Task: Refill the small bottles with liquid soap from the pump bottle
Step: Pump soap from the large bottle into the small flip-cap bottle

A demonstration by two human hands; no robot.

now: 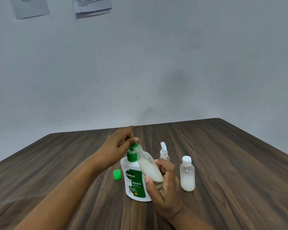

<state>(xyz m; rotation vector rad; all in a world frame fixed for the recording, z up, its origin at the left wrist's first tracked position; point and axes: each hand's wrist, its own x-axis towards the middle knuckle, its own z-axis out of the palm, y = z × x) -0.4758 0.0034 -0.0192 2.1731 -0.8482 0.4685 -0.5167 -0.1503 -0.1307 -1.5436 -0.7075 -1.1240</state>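
This is looking like a plain office or staff room: a dark wood-grain desk (223, 155) is standing against a bare pale wall (156, 63), where printed paper notices (92, 5) are hanging.

Soft, even light fills the room, rather dim and cool — no glare on the wooden table (223, 163), only a dull sheen. Faint blurry shadows smudge the pale wall (173, 83) just above the table's far edge. The wide lens bows the table edges, and the papers (92, 5) pinned up top read blurred.
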